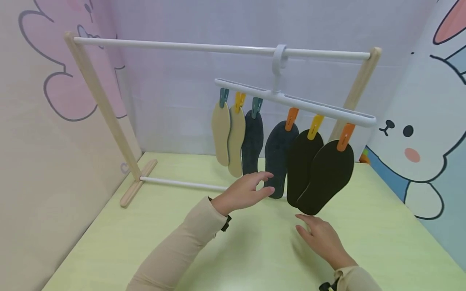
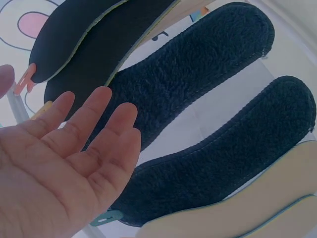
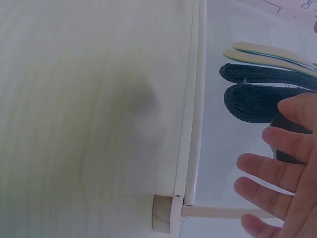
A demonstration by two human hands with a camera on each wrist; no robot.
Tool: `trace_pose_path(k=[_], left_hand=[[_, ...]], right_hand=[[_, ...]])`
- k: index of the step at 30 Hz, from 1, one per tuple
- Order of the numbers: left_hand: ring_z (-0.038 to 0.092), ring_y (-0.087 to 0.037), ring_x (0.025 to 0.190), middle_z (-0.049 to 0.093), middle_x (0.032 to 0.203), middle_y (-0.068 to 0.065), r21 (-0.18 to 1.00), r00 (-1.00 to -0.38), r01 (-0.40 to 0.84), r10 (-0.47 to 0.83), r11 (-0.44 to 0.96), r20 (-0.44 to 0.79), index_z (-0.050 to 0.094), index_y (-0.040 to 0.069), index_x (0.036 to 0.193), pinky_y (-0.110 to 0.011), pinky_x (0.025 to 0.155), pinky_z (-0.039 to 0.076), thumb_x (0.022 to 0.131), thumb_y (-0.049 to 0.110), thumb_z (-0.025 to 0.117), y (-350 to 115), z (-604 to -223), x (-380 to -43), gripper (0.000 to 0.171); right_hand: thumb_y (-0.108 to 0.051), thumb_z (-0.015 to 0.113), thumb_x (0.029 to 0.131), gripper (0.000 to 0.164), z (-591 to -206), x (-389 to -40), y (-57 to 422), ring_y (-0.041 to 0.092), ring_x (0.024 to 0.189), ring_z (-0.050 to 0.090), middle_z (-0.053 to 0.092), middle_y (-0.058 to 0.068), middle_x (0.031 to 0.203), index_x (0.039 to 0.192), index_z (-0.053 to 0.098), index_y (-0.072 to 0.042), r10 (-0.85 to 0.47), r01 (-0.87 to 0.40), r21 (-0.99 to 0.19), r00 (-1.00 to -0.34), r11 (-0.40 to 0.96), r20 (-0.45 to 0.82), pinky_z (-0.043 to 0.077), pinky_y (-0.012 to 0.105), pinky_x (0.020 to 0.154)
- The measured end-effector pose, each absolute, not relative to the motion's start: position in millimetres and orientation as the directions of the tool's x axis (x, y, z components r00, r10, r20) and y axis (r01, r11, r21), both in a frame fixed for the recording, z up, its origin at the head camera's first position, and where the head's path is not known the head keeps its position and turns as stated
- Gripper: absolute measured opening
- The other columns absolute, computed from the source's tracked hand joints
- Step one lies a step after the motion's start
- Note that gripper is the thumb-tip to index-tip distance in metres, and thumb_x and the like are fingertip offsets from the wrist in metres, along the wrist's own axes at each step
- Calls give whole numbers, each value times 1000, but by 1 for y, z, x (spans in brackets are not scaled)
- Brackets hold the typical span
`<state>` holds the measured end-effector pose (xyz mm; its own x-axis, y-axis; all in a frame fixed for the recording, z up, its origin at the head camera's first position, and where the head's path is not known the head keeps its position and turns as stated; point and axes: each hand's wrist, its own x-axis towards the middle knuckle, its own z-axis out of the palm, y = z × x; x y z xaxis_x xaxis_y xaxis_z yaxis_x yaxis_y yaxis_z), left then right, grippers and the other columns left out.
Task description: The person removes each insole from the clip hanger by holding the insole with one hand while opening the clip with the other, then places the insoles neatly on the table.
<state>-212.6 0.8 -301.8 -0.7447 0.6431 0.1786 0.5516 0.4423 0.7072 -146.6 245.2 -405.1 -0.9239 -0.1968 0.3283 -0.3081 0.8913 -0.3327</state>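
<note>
Right hand (image 1: 321, 239), grip spread wide, held near two black insoles (image 1: 331, 173). Left hand (image 1: 244, 193), grip likewise wide, held beside two navy insoles (image 1: 279, 157); contact cannot be told. Farther, two beige insoles (image 1: 221, 133). All hung by clips (image 1: 345, 137) from hanger (image 1: 322, 107), hooked over rail (image 1: 164, 45) above bench (image 1: 251, 258).

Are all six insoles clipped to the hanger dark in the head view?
No, two beige insoles hang near the left end of the white hanger.

Six suspended insoles (image 1: 277, 153) in a row: beige, navy, black
</note>
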Motion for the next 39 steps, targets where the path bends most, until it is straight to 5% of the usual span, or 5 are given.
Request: trace_pose_path(k=[7,16,24,29,39], left_hand=[[53,-27,120,54,134,-15,712,-731,564,655,419,193,48,2,137,-37,98,41,98,25,52,12,-292,-215,45],[51,-22,123,53,135,-11,766,-748,517,638,383,185,46,5,139,-37,95,43,99,24,51,21,-291,-213,44],[48,-23,126,50,139,-11,764,-729,516,666,387,155,44,6,141,-37,97,42,99,26,51,29,-285,-214,47],[49,-23,125,50,138,-9,762,-725,526,667,377,170,45,7,140,-37,97,42,99,26,51,35,-282,-216,46],[50,-22,123,52,136,-9,762,-713,543,672,352,198,45,8,140,-36,98,41,100,26,51,44,-274,-216,45]], right_hand=[[-16,65,89,26,-403,-148,253,39,96,63,67,20,108,111,69,-2,-148,-233,-314,-951,920,273,49,52,77],[-14,63,88,20,-395,-154,256,34,65,63,68,19,85,94,65,5,6,-85,-281,-952,956,307,46,47,57],[-20,53,95,22,-398,-149,253,35,88,64,68,19,100,103,62,-1,150,-6,-526,-956,850,253,48,49,73],[-21,56,97,30,-399,-147,250,35,89,64,68,19,98,116,59,2,241,-53,-674,-911,737,334,47,41,71],[-10,66,89,13,-396,-153,241,-4,73,53,67,10,78,92,64,3,340,-153,-770,-832,620,439,42,15,69]])
